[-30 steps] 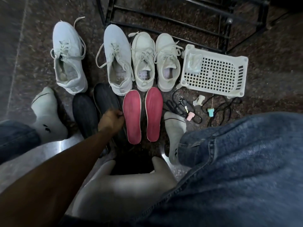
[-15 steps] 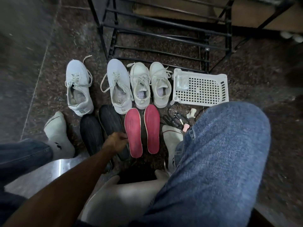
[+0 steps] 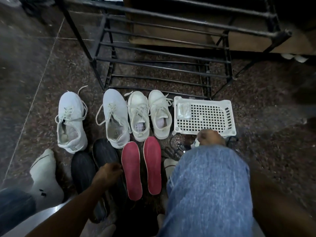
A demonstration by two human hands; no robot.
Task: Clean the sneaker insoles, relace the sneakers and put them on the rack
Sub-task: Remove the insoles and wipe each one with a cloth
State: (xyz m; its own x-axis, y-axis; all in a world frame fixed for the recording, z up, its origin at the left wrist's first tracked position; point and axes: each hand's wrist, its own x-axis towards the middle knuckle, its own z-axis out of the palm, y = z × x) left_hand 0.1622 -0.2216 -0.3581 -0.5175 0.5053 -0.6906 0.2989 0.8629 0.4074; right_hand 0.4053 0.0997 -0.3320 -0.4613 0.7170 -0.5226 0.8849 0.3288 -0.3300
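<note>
Beside two red insoles (image 3: pixel 142 166), left hand (image 3: pixel 107 174) pinches a dark ribbed insole (image 3: pixel 109 161), seemingly.

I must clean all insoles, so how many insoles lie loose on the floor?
4: two red insoles side by side at centre, two black insoles left of them, the left hand over one.

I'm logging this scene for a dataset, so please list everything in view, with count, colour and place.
sneakers: four, white, in a row on the floor before the rack.
black insoles: two, near the left hand.
red insoles: two, right of the black ones.
basket: one, white, right of the sneakers.
rack: one, black metal, behind the row.
small items and cords: dark, indistinct, below the basket.
socked feet: two, white.
left hand: on a black insole.
right hand: at the basket's near edge, holding something pale.
</note>
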